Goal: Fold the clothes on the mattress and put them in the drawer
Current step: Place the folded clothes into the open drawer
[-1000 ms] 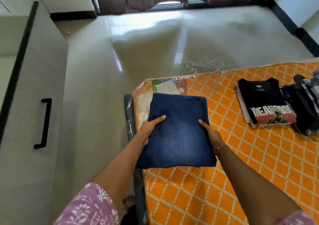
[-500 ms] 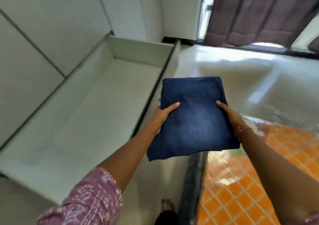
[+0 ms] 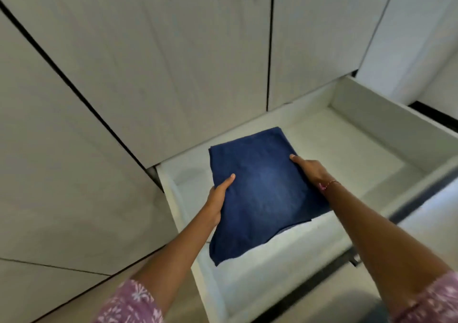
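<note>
At the far left stand the pale grey wardrobe panels [image 3: 81, 114], dark seams between them — they form the wall the drawer slides out from. Next comes the left hand [image 3: 218, 197], thumb laid on top of the folded dark-blue denim garment [image 3: 257, 193] and the remaining fingers tucked out of sight beneath its left edge, so it pinches the cloth and props it from below. The garment hangs over the left end of the open white drawer [image 3: 386, 114], its near corner drooping past the front wall; whether its far edge already touches the drawer floor I cannot tell. The right hand [image 3: 309, 171], a thin bracelet at its wrist, clamps the opposite edge the same way, thumb uppermost. Holding both sides probably keeps the fold flat and square — one hand alone would let it sag open. The remaining step, I judge, is lowering it flat inside.
</note>
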